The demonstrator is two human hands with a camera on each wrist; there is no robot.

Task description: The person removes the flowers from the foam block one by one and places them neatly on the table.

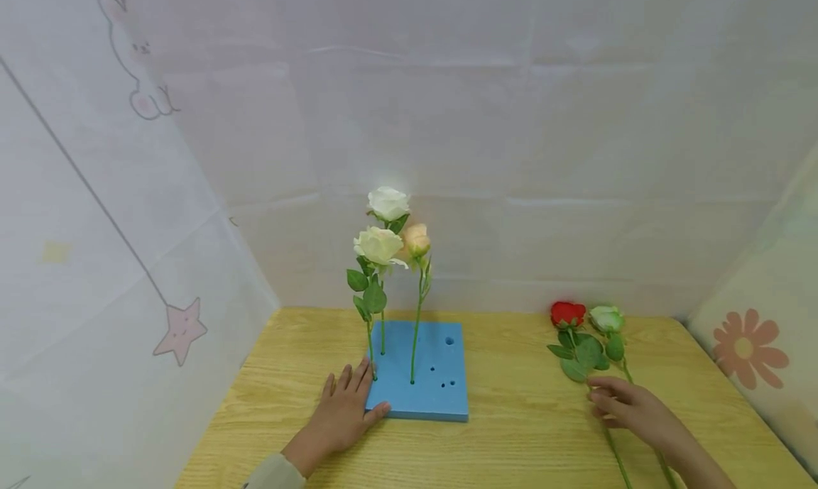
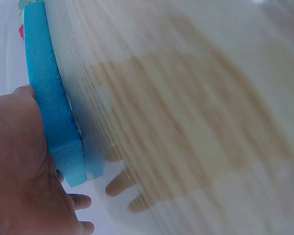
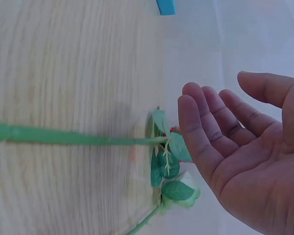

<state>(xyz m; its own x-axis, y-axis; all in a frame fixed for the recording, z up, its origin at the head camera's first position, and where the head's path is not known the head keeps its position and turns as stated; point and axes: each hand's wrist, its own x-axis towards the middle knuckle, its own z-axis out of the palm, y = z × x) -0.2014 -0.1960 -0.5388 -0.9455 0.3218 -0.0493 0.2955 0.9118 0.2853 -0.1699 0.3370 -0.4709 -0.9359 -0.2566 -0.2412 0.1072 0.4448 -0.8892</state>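
L hand [image 1: 341, 409] flat, fingers spread, gripping nothing, rests at L edge of blue block [image 1: 424, 400] on bench [image 1: 511, 404]; white rose [image 1: 388, 204], cream rose [image 1: 378, 245] & peach rose [image 1: 417, 239] upright in its holes. R hand [image 1: 629, 407] empty, fingers loosely bent over stem of red rose [image 1: 567, 314], contact unclear; red rose lies R of block, next to green-white rose [image 1: 606, 319]. Step in hand: prob. picking up red rose. Next move prob. calls for pinching stem, lifting clear of neighbour, stem end to a free hole [image 1: 449, 341], L hand steadying block

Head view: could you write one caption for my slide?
Left hand touches blue block with three upright flowers; right hand near two flowers lying down.
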